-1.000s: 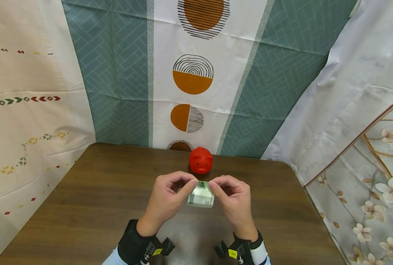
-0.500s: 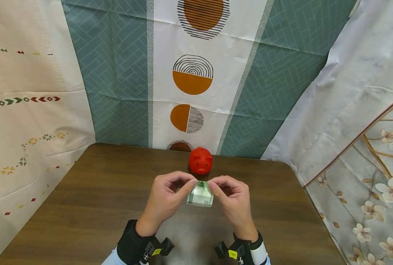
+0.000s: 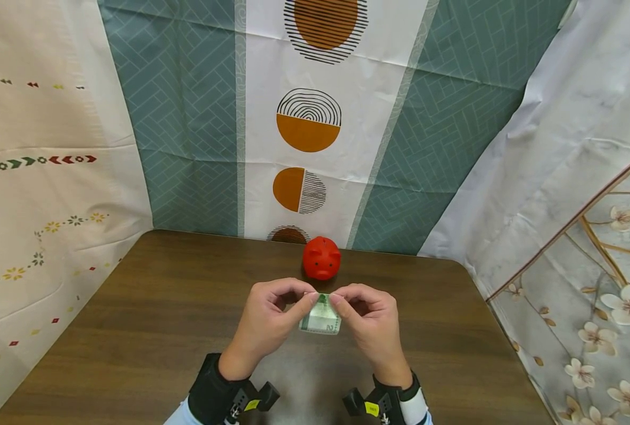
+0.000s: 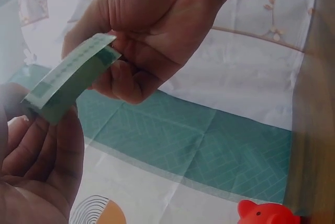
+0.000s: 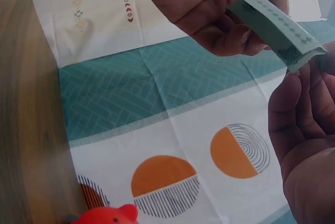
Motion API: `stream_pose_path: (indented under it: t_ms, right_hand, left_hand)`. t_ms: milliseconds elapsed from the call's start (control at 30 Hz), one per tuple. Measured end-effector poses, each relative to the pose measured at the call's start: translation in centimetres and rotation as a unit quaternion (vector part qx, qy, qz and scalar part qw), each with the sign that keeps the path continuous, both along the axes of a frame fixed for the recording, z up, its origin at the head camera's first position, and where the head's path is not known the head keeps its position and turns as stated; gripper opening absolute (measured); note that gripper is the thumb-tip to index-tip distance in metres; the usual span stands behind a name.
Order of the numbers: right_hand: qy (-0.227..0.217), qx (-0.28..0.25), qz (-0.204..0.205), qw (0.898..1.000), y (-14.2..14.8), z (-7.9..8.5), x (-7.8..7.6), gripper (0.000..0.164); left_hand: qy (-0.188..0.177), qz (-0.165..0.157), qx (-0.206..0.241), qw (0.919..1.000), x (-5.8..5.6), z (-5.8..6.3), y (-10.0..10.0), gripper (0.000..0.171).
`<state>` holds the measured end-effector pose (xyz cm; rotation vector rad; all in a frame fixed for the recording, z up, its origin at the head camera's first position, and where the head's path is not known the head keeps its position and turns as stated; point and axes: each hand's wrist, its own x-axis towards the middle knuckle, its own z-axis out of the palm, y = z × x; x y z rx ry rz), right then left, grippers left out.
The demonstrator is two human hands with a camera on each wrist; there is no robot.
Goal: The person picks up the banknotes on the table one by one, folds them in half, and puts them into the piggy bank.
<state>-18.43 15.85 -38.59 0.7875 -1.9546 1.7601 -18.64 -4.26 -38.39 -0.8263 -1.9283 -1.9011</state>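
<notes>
A green banknote (image 3: 321,319) is stretched between the two hands above the table. My left hand (image 3: 272,321) pinches its left end between thumb and fingers, and my right hand (image 3: 370,324) pinches the right end the same way. In the left wrist view the banknote (image 4: 70,80) shows a lengthwise fold, with one long flap bent over the other. The right wrist view has the folded banknote (image 5: 277,28) running between both hands' fingertips. Just beyond the hands, a red piggy bank (image 3: 322,258) stands on the table, its snout facing the person.
The brown wooden table (image 3: 187,307) ends at a teal and white patterned cloth (image 3: 192,195) hanging behind it. A cream cloth (image 3: 59,236) hangs at the left side, and a white floral cloth (image 3: 580,330) at the right.
Both hands have dipped slightly with the banknote, and the right hand has come a little closer to the left. The red piggy bank has stayed in place.
</notes>
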Motion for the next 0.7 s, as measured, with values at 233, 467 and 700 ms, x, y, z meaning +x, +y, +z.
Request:
stream_pose_path:
  t_ms: [233,467,700]
  right_hand:
    - [0.015,-0.004,0.022,1.0,-0.14,-0.1,-0.06,0.017]
    - [0.024,-0.004,0.033,0.999,-0.33,-0.31,-0.17,0.019]
    - [0.007,0.003,0.028,1.0,-0.6,-0.28,-0.05,0.017]
  left_hand:
    - [0.019,-0.023,0.005,0.9996,-0.06,-0.04,0.0,0.007]
    - [0.027,-0.03,0.003,0.9992,-0.07,-0.1,0.17,0.007]
    - [0.036,-0.039,0.002,0.9986,-0.06,-0.13,0.22,0.009]
